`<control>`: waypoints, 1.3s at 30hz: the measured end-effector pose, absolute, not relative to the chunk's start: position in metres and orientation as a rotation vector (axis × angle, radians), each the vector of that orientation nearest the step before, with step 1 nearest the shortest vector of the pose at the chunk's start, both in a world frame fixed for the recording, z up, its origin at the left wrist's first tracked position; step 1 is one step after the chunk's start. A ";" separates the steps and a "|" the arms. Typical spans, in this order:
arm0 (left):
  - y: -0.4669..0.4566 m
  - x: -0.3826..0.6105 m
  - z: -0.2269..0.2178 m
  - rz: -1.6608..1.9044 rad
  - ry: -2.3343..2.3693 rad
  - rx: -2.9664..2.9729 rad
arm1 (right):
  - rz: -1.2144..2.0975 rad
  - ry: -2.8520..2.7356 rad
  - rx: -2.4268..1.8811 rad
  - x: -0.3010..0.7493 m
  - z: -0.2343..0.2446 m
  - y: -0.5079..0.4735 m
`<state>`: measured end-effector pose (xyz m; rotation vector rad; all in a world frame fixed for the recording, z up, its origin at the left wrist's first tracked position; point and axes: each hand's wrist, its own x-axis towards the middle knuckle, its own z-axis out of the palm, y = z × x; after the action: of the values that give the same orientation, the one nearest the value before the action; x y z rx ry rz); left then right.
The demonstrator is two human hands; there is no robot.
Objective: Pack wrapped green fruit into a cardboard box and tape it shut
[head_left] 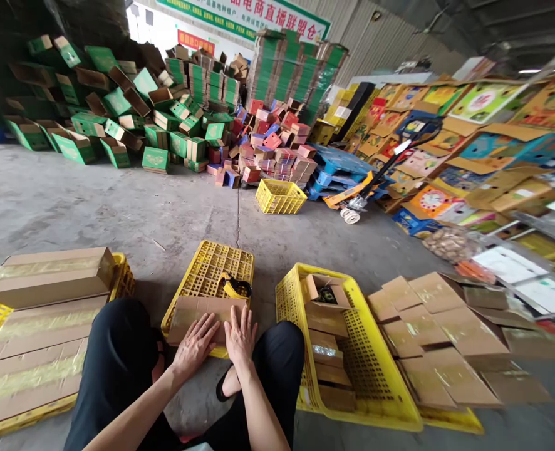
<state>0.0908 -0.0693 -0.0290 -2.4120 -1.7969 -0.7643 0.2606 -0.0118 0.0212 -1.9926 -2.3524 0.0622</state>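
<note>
Between my knees a long brown cardboard box (188,311) lies on an upturned yellow plastic crate (202,263). My left hand (197,340) rests flat on top of the box, its fingers stretched out. Beside it my right hand (240,333) presses on the right part of the box, fingers spread. Just behind the box a tape dispenser (234,286) with a yellow body and black parts sits on the crate. The far face of the box is hidden from me.
Taped boxes (47,275) are stacked on crates at my left. A yellow crate (376,382) at my right holds small boxes, one with its flaps up. Beyond it lie flattened cartons (446,338). Ahead stand another yellow crate (281,197) and a pallet jack (366,188).
</note>
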 end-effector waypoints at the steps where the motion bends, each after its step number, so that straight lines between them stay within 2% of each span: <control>1: -0.072 0.086 -0.031 -0.783 -1.794 -2.411 | 0.076 -2.359 -1.999 0.260 0.023 -0.012; 9: -0.086 0.059 -0.042 -0.932 -1.811 -2.408 | 0.252 -2.627 -1.771 0.286 0.030 -0.007; 15: -0.073 0.052 -0.011 -0.708 -1.848 -2.555 | 0.041 -2.598 -1.460 0.299 0.003 -0.012; 20: -0.071 0.034 0.000 -0.550 -1.935 -2.556 | 0.014 -2.519 -1.426 0.291 -0.008 -0.032; 27: -0.079 0.019 -0.030 -0.549 -1.877 -2.445 | 0.171 -2.553 -1.257 0.276 0.014 -0.052; 31: -0.082 0.023 -0.033 -0.569 -1.819 -2.445 | 0.168 -2.601 -1.110 0.252 0.023 -0.053; 39: -0.085 0.026 -0.025 -0.612 -1.858 -2.494 | 0.105 -2.595 -1.283 0.212 0.037 -0.019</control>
<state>0.0263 -0.0845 -0.0246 -2.4940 -1.8585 -0.6122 0.2123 -0.0192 0.0367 -1.2831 -2.5947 0.1052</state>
